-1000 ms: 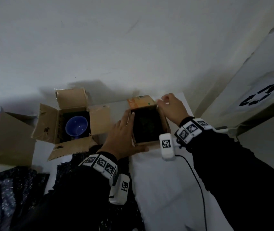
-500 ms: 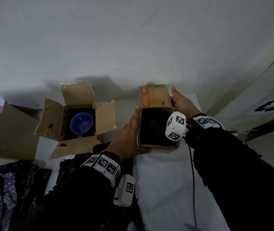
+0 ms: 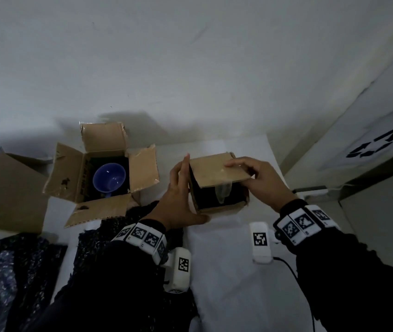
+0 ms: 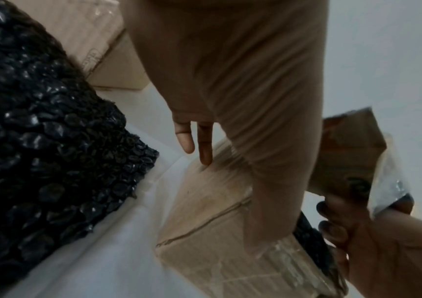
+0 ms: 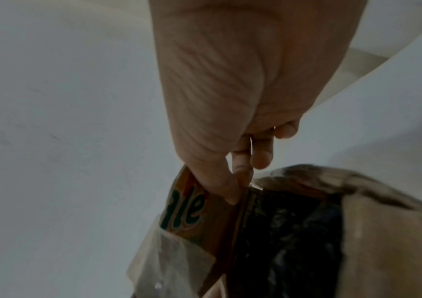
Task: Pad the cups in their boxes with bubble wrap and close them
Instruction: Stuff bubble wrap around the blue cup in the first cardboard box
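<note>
A small cardboard box (image 3: 219, 209) stands on the white table, with black bubble wrap (image 3: 208, 195) filling its opening. My left hand (image 3: 178, 190) lies flat against its left wall, fingers (image 4: 202, 145) straight and thumb along the near bottom edge. My right hand (image 3: 245, 171) pinches the far flap (image 3: 217, 171) and holds it tipped down over the opening. In the right wrist view the thumb (image 5: 215, 177) sits on the flap's printed side (image 5: 192, 211). Clear tape (image 3: 224, 192) hangs from the flap's edge. A second box (image 3: 71, 173) stands open on the left with a blue cup (image 3: 109, 177) inside.
A third, larger open box (image 3: 15, 188) stands at the far left. Sheets of black bubble wrap (image 3: 109, 238) lie on the table near me, left of the small box. A white wall rises right behind the boxes. A cable (image 3: 291, 271) trails from my right wrist.
The far flap stood upright with its orange printed side showing; my right hand has folded it down over the opening. My left hand has stayed on the box's left wall.
</note>
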The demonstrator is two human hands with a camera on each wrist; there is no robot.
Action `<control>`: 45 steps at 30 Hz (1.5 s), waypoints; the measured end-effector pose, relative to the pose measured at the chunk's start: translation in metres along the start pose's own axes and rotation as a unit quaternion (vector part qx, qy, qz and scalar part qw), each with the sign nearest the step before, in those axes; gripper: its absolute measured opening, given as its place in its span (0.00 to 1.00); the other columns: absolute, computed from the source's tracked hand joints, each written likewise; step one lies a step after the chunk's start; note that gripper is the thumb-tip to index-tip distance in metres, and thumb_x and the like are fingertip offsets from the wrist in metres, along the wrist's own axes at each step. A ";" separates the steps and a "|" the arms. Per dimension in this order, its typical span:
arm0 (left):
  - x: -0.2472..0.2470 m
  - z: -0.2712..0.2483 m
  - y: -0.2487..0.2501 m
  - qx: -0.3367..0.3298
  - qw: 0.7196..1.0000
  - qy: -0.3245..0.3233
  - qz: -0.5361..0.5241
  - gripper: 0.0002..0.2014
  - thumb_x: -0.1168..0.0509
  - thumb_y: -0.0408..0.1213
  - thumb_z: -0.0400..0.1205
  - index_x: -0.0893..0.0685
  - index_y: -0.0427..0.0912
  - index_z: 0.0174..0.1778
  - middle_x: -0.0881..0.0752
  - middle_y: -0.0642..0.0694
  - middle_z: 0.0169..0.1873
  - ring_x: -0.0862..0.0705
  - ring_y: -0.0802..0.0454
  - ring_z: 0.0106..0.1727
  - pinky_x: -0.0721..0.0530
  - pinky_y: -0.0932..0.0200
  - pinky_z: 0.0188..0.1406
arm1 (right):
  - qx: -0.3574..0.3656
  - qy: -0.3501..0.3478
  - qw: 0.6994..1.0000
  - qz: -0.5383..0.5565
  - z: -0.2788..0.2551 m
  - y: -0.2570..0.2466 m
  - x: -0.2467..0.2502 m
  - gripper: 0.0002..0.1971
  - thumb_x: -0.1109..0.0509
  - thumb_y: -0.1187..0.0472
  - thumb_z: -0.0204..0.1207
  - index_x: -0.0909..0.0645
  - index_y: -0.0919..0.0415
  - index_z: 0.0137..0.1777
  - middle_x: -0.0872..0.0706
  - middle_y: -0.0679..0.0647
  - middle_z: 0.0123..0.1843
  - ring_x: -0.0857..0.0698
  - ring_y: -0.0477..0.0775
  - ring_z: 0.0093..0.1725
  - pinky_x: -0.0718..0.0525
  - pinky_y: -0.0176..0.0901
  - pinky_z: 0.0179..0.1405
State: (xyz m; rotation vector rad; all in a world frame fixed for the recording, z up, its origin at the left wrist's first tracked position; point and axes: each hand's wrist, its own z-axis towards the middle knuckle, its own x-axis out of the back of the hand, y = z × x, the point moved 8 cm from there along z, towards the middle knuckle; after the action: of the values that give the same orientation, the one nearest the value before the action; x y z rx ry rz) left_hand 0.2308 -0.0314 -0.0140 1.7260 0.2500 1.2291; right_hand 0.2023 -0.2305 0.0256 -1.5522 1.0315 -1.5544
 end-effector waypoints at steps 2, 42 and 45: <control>0.002 -0.003 0.002 -0.015 1.000 -0.009 0.007 0.71 0.15 0.46 0.59 0.67 0.64 0.82 0.52 0.57 0.79 0.33 0.51 0.75 0.19 0.51 0.69 | -0.025 -0.012 1.000 0.008 -0.012 0.004 -0.004 0.18 0.31 0.63 0.75 0.14 0.46 0.62 0.12 0.49 0.58 0.16 0.55 0.52 0.16 0.47 0.55; -0.030 -0.015 0.030 -0.049 0.962 0.063 0.262 0.35 0.40 0.73 0.71 0.24 0.56 0.68 0.42 0.36 0.82 0.52 0.37 0.85 0.19 0.31 0.62 | -0.154 0.218 0.963 0.030 -0.088 0.066 -0.049 0.26 0.16 0.53 0.62 0.33 0.54 0.44 0.15 0.54 0.32 0.15 0.55 0.33 0.16 0.52 0.35; -0.037 -0.012 0.030 -0.038 0.946 0.061 0.315 0.33 0.38 0.70 0.71 0.28 0.55 0.67 0.42 0.34 0.82 0.52 0.33 0.84 0.20 0.32 0.61 | -0.126 0.172 0.974 -0.078 -0.083 0.067 -0.041 0.29 0.16 0.50 0.63 0.35 0.52 0.51 0.16 0.49 0.39 0.16 0.52 0.37 0.18 0.49 0.35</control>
State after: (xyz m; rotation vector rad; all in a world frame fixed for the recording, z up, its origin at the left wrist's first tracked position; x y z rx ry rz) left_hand 0.1936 -0.0629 -0.0129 1.7196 -0.3053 1.7795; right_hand 0.1167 -0.2178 -0.0493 -1.5967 1.3701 -1.9085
